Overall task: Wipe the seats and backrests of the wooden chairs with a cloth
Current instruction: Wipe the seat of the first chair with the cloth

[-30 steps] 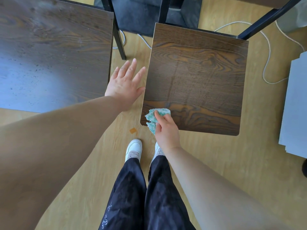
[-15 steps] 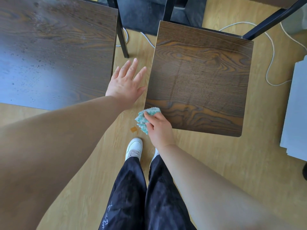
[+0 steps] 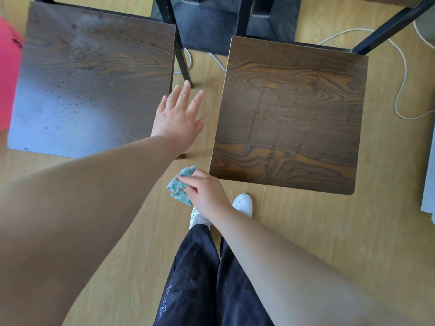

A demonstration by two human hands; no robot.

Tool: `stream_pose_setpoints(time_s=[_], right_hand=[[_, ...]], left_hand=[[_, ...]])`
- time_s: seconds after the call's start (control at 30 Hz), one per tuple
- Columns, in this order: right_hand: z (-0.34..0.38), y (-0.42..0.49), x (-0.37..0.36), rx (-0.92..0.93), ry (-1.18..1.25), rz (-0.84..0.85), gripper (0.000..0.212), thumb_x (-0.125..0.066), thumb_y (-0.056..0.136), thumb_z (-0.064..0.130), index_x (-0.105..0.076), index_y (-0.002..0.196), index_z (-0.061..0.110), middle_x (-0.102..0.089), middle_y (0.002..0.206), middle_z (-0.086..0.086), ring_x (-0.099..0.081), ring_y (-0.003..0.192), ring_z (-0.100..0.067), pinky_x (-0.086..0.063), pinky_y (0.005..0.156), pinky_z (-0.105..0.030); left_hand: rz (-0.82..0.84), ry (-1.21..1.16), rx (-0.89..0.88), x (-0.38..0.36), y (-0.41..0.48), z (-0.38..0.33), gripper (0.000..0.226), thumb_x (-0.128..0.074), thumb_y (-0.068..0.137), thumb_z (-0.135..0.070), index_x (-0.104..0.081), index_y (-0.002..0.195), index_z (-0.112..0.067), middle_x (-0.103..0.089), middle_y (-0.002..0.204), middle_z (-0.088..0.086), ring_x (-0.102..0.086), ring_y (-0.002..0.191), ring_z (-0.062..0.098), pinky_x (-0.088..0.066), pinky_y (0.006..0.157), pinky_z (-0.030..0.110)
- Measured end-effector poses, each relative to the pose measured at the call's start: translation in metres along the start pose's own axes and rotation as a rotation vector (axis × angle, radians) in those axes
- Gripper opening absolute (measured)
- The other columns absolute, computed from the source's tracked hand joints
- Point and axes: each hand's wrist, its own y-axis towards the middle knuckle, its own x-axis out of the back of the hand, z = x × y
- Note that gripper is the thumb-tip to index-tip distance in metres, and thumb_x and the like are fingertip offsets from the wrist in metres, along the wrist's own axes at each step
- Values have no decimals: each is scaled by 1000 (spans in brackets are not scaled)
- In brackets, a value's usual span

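Since the earlier frame, my right grip point(image 3: 207, 191) has drawn the crumpled teal cloth point(image 3: 180, 185) off the front-left corner of the right dark wood-grain chair seat point(image 3: 289, 114); it now pinches that cloth over the light wooden floor point(image 3: 306, 231), just beside that corner; my left grip point(image 3: 177, 116) is released, fingers straight and spread, at the right edge of the left dark, speckled chair seat point(image 3: 89, 78); contact with it cannot be determined.

The right seat point(image 3: 289, 114), at 2 o'clock, showed smooth dark wood grain with a soft sheen. The left seat point(image 3: 94, 78), at 10 o'clock, was speckled and dull under glare. The cloth point(image 3: 180, 185) was fluffy teal pile; the chair legs point(image 3: 182, 62), matt black metal; the floor point(image 3: 329, 220), pale smooth wood-look boards.
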Motion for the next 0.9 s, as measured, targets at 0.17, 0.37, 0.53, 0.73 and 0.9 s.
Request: stream_pose_setpoints(time_s=[0.17,0.37,0.53,0.73,0.9], right_hand=[[-5,-15,67,-108,108,-174,34,-59,93,10,-68,124,21,-60,105,11,-57,95,-7,-38,81,-9],[-40,-11,167,-250,52,-464,33,-59,96,17,-63,129,18,-63,114,3,-60,104,-10,-53,91,-27],[-55,5,213,-337,195,-533,33,-61,94,24,-65,126,30,-64,104,13,-63,98,-12,-57,83,-42],[-53,8,236,-330,175,-477,34,-61,96,25,-60,130,30,-59,109,23,-63,105,-8,-58,87,-38],[-54,9,235,-287,160,-441,33,-60,96,22,-61,129,29,-66,113,15,-64,103,-7,-59,85,-38]], left_hand=[[21,-8,-15,16,-3,-19,65,-24,104,-53,0,159,-29,9,167,5,6,153,25,-6,124,45],[42,-109,-11,33,12,-58,63,-27,104,-51,-3,159,-29,4,167,5,2,153,25,-10,124,44],[54,-199,-63,41,26,-93,54,-35,103,-48,-30,152,-26,-39,148,4,-34,136,29,-33,109,43],[76,-397,-110,54,36,-122,44,-37,104,-46,-47,141,-24,-53,136,2,-44,125,27,-39,104,41],[90,-600,-61,54,43,-133,39,-39,104,-45,-55,133,-25,-59,124,-2,-47,119,22,-44,99,41]])
